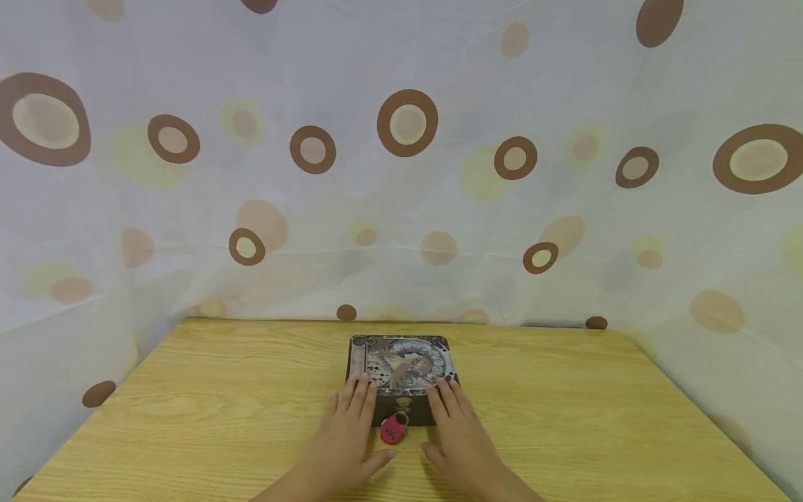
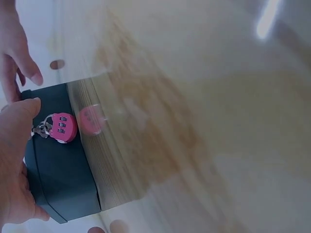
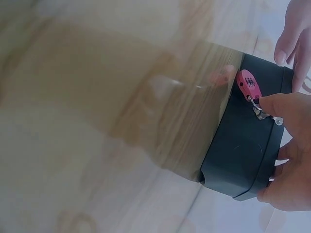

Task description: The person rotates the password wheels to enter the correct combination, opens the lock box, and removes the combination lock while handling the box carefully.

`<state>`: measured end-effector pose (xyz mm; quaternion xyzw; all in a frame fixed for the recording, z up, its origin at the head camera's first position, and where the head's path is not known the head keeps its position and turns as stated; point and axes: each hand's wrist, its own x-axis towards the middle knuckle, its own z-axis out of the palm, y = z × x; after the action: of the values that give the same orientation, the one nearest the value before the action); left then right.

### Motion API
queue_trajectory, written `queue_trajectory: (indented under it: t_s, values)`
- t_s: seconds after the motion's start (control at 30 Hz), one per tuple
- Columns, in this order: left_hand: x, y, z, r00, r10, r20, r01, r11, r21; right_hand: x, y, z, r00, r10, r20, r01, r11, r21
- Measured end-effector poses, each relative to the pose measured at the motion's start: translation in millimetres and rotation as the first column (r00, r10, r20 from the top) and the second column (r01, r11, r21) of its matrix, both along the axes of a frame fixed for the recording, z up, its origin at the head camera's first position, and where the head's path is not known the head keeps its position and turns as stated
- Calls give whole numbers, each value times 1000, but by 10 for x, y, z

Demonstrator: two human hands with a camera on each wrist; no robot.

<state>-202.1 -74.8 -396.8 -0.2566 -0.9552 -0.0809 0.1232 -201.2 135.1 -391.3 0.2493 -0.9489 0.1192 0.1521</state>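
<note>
A dark box [image 1: 408, 352] with an illustrated lid sits near the middle of the table. A pink combination padlock [image 1: 393, 428] hangs from the metal clasp [image 1: 403, 402] on its front face. The left hand [image 1: 343, 436] rests its straight fingertips on the lid's front left corner. At the front right corner, the right hand [image 1: 463, 436] touches the lid in the same way. Both thumbs point inward, either side of the padlock. In the left wrist view, three number dials show on the padlock [image 2: 63, 127]. The dark front of the box [image 3: 238, 155] also shows in the right wrist view.
The box stands on a wood-grain table [image 1: 238, 390]. Behind the table and along both sides hangs a pale curtain [image 1: 351, 209] with brown, yellow and peach spots. In both wrist views, the glossy tabletop reflects the padlock.
</note>
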Motion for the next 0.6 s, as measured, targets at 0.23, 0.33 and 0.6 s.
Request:
queue_trajectory:
  t_s: [0.23, 0.33, 0.6]
  values:
    - [0, 56, 32, 1000, -5, 19, 5, 1000, -5, 19, 46, 6, 1000, -17, 17, 17, 1000, -21]
    - [2, 75, 44, 1000, -7, 23, 7, 1000, -9, 26, 63, 18, 999, -25, 47, 26, 999, -32]
    - [-22, 126, 28, 1000, -2, 18, 3, 999, -39, 45, 109, 35, 997, -40, 62, 41, 999, -26]
